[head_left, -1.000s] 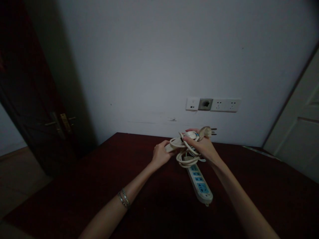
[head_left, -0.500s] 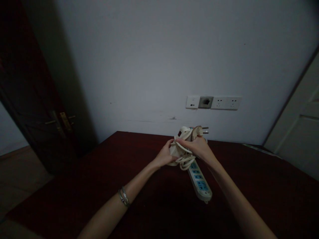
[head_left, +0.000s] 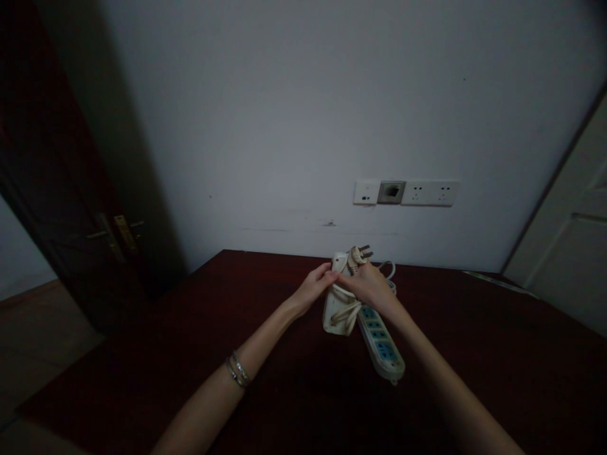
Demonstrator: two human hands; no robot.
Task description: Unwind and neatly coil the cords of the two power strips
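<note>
A white power strip (head_left: 331,321) is held up over the table, its pale power cord (head_left: 349,311) looped around it. My left hand (head_left: 310,291) is closed on the left edge of this strip. From the other side my right hand (head_left: 374,287) grips the looped cord against the strip, thumb pointing left toward my left hand. The cord's plug (head_left: 356,256) sticks out above my right hand, prongs pointing up and right. A second power strip (head_left: 389,360) with blue socket faces lies on the table just below, partly covered at its far end.
The dark red table (head_left: 213,335) reaches the wall. Wall sockets (head_left: 429,193) sit beyond my hands. A dark door (head_left: 57,208) stands at the left and a white door (head_left: 564,253) at the right. A thin flat strip (head_left: 500,284) lies near the table's back right.
The held power strip has turned, so its long flat side now faces me and its lower end shows. The plug has shifted left and its prongs tilt upward. The blue-faced strip stays put.
</note>
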